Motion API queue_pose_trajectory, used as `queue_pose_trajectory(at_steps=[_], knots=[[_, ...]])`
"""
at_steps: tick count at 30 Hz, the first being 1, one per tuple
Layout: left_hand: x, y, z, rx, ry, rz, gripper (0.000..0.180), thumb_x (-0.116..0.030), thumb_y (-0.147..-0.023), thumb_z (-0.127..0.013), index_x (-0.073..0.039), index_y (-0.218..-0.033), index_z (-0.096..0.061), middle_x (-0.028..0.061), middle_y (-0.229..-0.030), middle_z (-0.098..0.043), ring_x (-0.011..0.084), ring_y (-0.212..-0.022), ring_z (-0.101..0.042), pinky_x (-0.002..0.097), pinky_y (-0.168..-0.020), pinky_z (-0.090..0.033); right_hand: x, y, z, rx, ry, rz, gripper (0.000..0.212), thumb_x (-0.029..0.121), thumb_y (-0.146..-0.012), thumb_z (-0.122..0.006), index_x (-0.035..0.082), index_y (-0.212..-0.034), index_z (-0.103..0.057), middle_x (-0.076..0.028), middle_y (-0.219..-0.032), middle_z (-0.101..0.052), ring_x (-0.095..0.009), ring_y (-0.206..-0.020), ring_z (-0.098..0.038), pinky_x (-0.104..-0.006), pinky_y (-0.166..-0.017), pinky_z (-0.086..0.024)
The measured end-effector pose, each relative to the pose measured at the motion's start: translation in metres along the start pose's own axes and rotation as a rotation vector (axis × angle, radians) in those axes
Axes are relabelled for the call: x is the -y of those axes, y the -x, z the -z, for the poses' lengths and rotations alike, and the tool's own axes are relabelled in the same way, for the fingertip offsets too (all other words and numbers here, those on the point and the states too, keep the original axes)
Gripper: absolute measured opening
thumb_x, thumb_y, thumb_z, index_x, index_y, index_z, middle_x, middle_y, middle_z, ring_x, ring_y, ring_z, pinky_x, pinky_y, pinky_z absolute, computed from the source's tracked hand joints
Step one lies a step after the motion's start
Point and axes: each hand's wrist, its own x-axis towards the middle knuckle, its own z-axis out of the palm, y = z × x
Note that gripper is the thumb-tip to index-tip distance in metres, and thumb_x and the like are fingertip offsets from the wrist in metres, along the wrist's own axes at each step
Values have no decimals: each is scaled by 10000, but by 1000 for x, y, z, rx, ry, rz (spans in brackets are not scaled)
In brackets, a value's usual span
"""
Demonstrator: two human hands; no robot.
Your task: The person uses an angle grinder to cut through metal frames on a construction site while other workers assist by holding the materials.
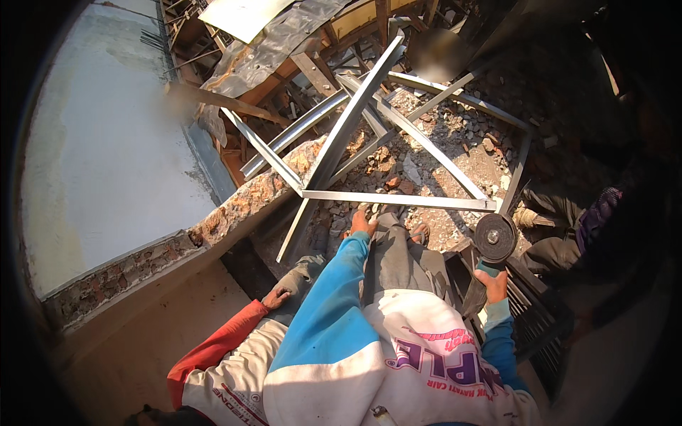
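A frame of thin silver metal channels (401, 200) lies across the rubble ahead of me, its bars crossing at angles. My left hand (362, 222) reaches out to its nearest bar, the fingers curled at the bar's near edge and partly hidden there. In my right hand (493, 286) is an angle grinder (489, 268), gripped by its greenish body. Its dark round disc (495, 238) faces up, close to the frame's near right corner. Whether the disc is spinning, I cannot tell.
At my left crouches a person in a red sleeve (231, 334), one hand on a knee. Another person with a purple sleeve (600, 216) is at the right. Broken brick rubble (408, 174), a jagged wall edge (234, 213), timber planks (312, 74) and a dark slatted grate (529, 330) surround us.
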Motion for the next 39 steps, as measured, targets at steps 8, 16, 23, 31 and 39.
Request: queue_pose_trajectory(at_steps=[8, 16, 23, 31, 39], knots=[[97, 92, -29, 146, -131, 355, 683, -394, -759, -698, -65, -1307, -456, 184, -1325, -454, 335, -1204, -450, 417, -1009, -382, -25, -10, 23, 184, 110, 165, 565, 78, -660, -760, 14, -1170, -524, -64, -1091, -582, -179, -998, -535, -319, -903, -412], [90, 103, -65, 95, 22, 111, 523, -259, -773, -693, -9, -1204, -533, 199, -1193, -569, 326, -1087, -558, 375, -929, -442, -22, 17, 51, 68, 95, 362, 525, 81, -673, -767, 15, -1139, -534, -93, -1084, -600, -210, -969, -559, -340, -882, -445], [15, 73, -43, 86, 84, 10, 542, -249, -754, -697, -33, -1220, -523, 208, -1207, -549, 364, -1088, -541, 407, -906, -436, -15, 47, 76, -5, 80, 374, 482, 143, -694, -748, 23, -1126, -570, -86, -1059, -621, -204, -946, -567, -345, -868, -450], [-36, 73, -38, 99, 242, -106, 482, -177, -776, -680, -7, -1200, -524, 182, -1164, -578, 319, -1070, -558, 374, -906, -432, -5, 69, 80, -149, -37, 421, 470, 225, -654, -733, 43, -1060, -581, -59, -970, -614, -190, -883, -563, -332, -831, -445], [19, 106, -53, 153, -16, 21, 535, -326, -754, -678, -59, -1200, -550, 187, -1246, -533, 316, -1140, -517, 384, -961, -416, -6, 71, 84, -187, -58, 491, 431, 221, -654, -728, 51, -1021, -579, -37, -924, -606, -166, -843, -559, -327, -797, -450]])
